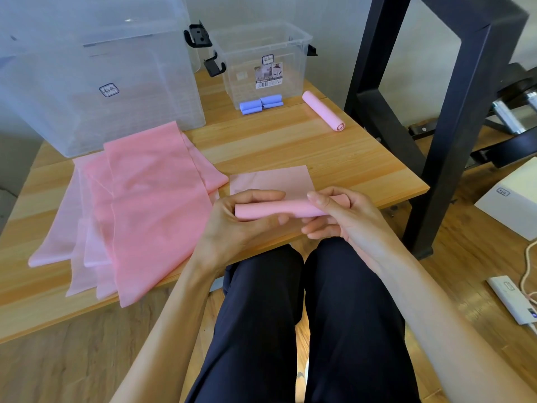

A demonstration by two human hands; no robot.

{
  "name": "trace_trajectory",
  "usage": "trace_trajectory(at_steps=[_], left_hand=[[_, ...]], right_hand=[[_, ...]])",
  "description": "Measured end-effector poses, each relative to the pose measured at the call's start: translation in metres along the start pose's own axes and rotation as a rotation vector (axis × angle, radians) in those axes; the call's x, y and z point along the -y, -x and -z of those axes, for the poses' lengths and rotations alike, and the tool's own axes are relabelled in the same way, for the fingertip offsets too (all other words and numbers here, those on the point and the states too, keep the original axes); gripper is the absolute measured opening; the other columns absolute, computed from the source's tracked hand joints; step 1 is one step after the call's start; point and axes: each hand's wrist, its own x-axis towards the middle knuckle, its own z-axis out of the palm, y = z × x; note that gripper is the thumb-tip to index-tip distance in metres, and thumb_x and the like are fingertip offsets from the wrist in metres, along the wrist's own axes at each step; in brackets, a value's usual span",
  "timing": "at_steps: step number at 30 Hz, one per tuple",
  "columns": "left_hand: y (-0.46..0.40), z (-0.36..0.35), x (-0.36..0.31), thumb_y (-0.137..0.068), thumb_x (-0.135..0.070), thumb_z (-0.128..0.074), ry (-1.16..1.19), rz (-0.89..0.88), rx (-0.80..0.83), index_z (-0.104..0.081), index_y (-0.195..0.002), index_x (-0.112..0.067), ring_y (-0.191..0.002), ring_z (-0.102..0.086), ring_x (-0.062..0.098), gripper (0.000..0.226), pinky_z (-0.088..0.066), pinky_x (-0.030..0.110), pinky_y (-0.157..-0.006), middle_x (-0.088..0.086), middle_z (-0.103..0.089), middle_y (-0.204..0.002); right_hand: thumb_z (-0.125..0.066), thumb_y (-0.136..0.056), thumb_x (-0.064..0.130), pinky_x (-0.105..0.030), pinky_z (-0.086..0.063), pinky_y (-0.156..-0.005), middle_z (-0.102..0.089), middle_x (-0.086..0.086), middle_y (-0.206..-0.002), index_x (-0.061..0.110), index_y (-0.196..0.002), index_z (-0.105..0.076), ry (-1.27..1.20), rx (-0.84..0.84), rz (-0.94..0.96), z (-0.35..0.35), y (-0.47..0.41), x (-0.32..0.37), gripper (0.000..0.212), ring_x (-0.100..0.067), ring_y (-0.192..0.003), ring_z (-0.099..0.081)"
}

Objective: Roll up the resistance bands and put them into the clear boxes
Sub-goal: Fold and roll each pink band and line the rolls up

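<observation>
Legs: dark trousers (305, 330) at the near edge of the table (290, 141), the person seated.
Left hand: the left hand (232, 225) grips the left end of a pink roll (273, 210), fingers curled over its top.
Right hand: the right hand (343, 216) pinches the right end of that roll, thumb on top, other fingers beneath.
Roll in hand: it lies crosswise just above the table's near edge; its loose tail (271, 178) lies flat on the table just behind the hands.
Flat bands: a pile of pink bands (133, 210) is spread on the table left of the hands, some ends hanging over the near edge.
Finished roll: another pink roll (322, 110) lies on the table beyond the hands, right of the small box.
Small box: a small clear box (261, 65) stands at the table's far side with blue rolls (261, 103) inside.
Large box: a large clear box (96, 77) stands left of the small one, behind the flat bands.
</observation>
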Motion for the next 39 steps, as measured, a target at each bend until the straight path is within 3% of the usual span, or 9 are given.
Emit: trace_trajectory(at_steps=[6,12,17,20,25,29,33,39], left_hand=[[-0.0003,0.0003,-0.0015,-0.069,-0.024,-0.079,0.059,0.067,-0.041,-0.077,-0.093,-0.017,-0.083,-0.071,0.011,0.026,-0.056,0.019,-0.075,-0.001,-0.077,-0.091],[-0.0010,-0.0001,-0.0021,-0.067,-0.027,-0.078,0.057,0.034,-0.070,-0.079,-0.083,-0.023,-0.088,-0.071,0.009,0.017,-0.058,0.030,-0.086,-0.006,-0.076,-0.090],[-0.0007,0.0006,-0.0032,-0.080,-0.024,-0.074,0.019,0.035,-0.081,-0.078,-0.085,-0.019,-0.088,-0.070,0.006,0.008,-0.054,0.017,-0.075,-0.006,-0.077,-0.093],[0.0013,0.0029,-0.0031,-0.071,-0.028,-0.077,0.020,0.049,-0.024,-0.078,-0.088,-0.022,-0.087,-0.070,0.007,0.018,-0.055,0.018,-0.076,-0.005,-0.077,-0.095],[0.0008,0.0006,-0.0017,-0.071,-0.034,-0.075,-0.013,0.062,-0.050,-0.079,-0.086,-0.026,-0.089,-0.071,0.011,0.018,-0.057,0.026,-0.083,-0.006,-0.077,-0.096],[-0.0001,0.0027,-0.0017,-0.070,-0.034,-0.076,-0.007,0.069,-0.049,-0.078,-0.090,-0.022,-0.091,-0.070,0.009,0.024,-0.056,0.020,-0.081,-0.006,-0.076,-0.099],[0.0013,0.0031,-0.0026,-0.066,-0.034,-0.078,-0.030,0.055,-0.029,-0.078,-0.086,-0.025,-0.085,-0.070,0.006,0.022,-0.054,0.017,-0.074,-0.008,-0.076,-0.093],[0.0008,0.0031,-0.0020,-0.068,-0.034,-0.077,-0.006,0.087,-0.047,-0.078,-0.091,-0.022,-0.088,-0.070,0.006,0.026,-0.052,0.015,-0.074,-0.008,-0.077,-0.095]], right_hand=[[-0.078,-0.071,0.024,-0.034,-0.060,-0.079,-0.074,-0.012,-0.104,0.009,-0.112,-0.065,-0.030,0.051,0.048,0.0023,0.0009,-0.0017,0.045,-0.030,-0.095,-0.073],[-0.075,-0.074,0.030,-0.027,-0.060,-0.065,-0.075,-0.012,-0.090,0.008,-0.095,-0.070,-0.009,-0.023,0.055,-0.0018,0.0011,-0.0013,0.032,-0.030,-0.077,-0.074],[-0.077,-0.073,0.025,-0.031,-0.061,-0.072,-0.074,-0.010,-0.102,0.008,-0.107,-0.070,0.003,0.042,0.068,-0.0015,0.0016,-0.0016,0.038,-0.030,-0.089,-0.074],[-0.075,-0.077,0.023,-0.029,-0.061,-0.070,-0.075,-0.011,-0.097,0.006,-0.102,-0.071,0.039,0.016,0.081,-0.0006,0.0013,-0.0010,0.030,-0.029,-0.085,-0.075],[-0.076,-0.074,0.032,-0.028,-0.061,-0.068,-0.075,-0.011,-0.092,0.009,-0.103,-0.070,0.010,0.023,0.034,-0.0010,0.0018,-0.0010,0.038,-0.030,-0.080,-0.074],[-0.077,-0.073,0.021,-0.029,-0.061,-0.069,-0.075,-0.013,-0.092,0.009,-0.106,-0.070,0.032,0.040,0.048,-0.0002,0.0014,-0.0003,0.035,-0.029,-0.080,-0.074],[-0.075,-0.075,0.034,-0.030,-0.061,-0.065,-0.075,-0.010,-0.087,0.011,-0.094,-0.072,0.048,-0.001,0.021,-0.0007,0.0014,-0.0015,0.030,-0.028,-0.072,-0.073],[-0.077,-0.075,0.021,-0.029,-0.061,-0.070,-0.075,-0.014,-0.096,0.006,-0.107,-0.068,0.019,0.050,0.028,-0.0005,0.0020,-0.0009,0.037,-0.029,-0.083,-0.074]])
